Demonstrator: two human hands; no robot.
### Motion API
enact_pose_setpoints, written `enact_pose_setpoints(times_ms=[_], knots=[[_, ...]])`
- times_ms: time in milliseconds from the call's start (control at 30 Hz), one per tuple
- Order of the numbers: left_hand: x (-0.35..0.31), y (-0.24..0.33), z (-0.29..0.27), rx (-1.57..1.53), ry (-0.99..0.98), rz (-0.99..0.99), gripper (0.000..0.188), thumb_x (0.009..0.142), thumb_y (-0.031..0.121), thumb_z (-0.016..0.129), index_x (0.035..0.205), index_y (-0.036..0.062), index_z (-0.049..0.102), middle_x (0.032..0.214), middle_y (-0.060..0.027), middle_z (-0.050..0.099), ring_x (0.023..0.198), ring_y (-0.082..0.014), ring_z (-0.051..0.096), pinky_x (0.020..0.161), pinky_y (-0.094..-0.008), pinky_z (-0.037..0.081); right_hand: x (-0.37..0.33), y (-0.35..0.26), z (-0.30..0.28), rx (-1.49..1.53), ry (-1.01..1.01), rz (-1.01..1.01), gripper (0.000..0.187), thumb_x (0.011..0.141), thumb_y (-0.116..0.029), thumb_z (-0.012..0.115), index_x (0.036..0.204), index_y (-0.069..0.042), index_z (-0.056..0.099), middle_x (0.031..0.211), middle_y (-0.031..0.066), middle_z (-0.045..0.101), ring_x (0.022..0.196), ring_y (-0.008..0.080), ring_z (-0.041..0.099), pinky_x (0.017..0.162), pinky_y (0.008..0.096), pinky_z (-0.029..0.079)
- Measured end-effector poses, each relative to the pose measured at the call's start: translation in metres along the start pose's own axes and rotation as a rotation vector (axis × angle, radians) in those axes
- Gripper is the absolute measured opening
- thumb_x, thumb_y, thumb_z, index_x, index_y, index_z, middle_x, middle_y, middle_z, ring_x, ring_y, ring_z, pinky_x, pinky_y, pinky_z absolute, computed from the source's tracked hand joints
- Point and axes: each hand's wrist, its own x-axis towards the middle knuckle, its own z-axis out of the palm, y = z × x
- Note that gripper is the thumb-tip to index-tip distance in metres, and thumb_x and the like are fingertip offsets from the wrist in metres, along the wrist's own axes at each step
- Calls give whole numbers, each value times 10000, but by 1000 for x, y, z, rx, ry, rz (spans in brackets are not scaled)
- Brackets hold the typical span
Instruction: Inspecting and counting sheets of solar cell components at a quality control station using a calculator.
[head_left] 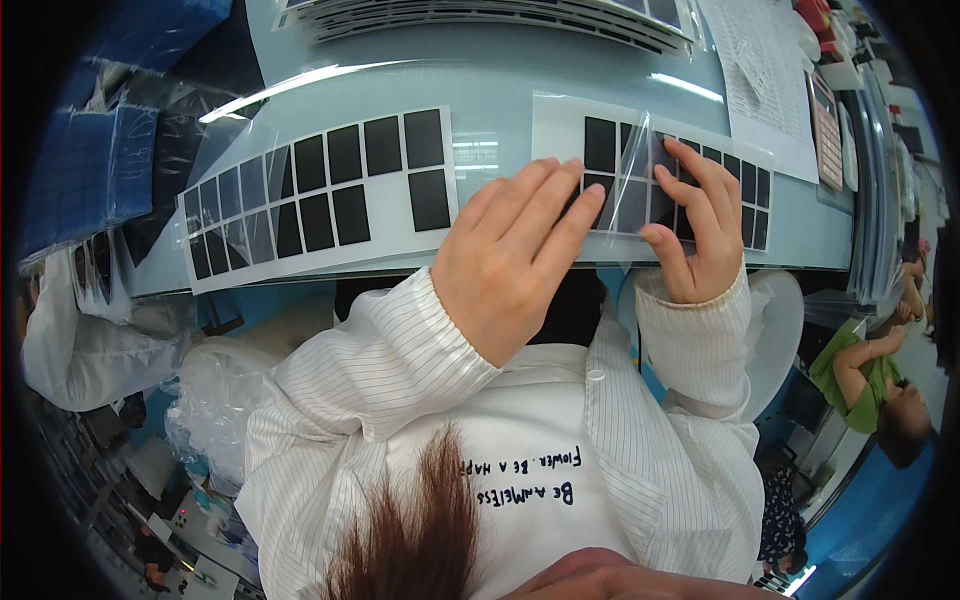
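Note:
My left hand (515, 245) lies with fingers stretched over the left part of a white sheet of black rectangular stickers (753, 228), its fingertips on the dark pieces. On the same sheet, my right hand (705, 225) has bent fingers, with the thumb and index fingertip apart. Between both hands, a clear film (630, 172) with shiny creases covers several black pieces; the right fingertips touch around its edge. To the left rests a second white sheet (385, 207) of black rectangles, one space in its lower row bare white. Clear film (240, 190) covers its left part.
A stack of similar sheets (490, 25) stands at the table's far side. Printed paper (755, 80) and a pink calculator (825, 130) are at the right. Blue wrapped packages (85, 175) stand at the left. A person in green (850, 375) sits farther right.

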Motion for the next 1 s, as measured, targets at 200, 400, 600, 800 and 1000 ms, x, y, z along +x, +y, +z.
enact_pose_setpoints(times_ms=[200,400,600,800,1000], knots=[[-5,3,9,11,-16,62,518,674,27,693,1173,-16,561,1221,-163,549,1112,-307,532,897,-402,429,2,-2,1,119,96,144,410,702,-141,746,1058,16,617,1246,147,550,1084,272,529,926,343,407],[-7,-2,9,27,-6,97,541,680,79,699,1189,-25,550,1230,-178,547,1131,-306,532,917,-394,421,3,8,-9,68,-39,101,456,729,-54,640,1184,-82,631,1341,159,474,1142,270,449,969,350,349],[-8,15,18,-24,8,177,555,738,197,659,1233,-18,528,1325,-164,486,1219,-283,474,978,-376,380,1,1,-4,-178,-27,-46,391,793,-92,579,1180,-82,637,1343,140,477,1155,292,436,1016,377,275],[-17,14,46,338,24,263,478,832,250,584,1233,-5,536,1323,-120,495,1197,-221,476,972,-325,372,-1,-14,-32,-29,84,86,422,719,-7,692,1136,-16,633,1247,169,537,1081,280,530,898,354,422],[-30,6,62,747,102,350,464,878,180,425,1310,12,448,1358,-113,446,1260,-210,397,1033,-338,305,43,-87,-26,123,-59,-281,439,635,-86,760,1041,23,632,1123,175,601,1010,327,574,858,383,463]])
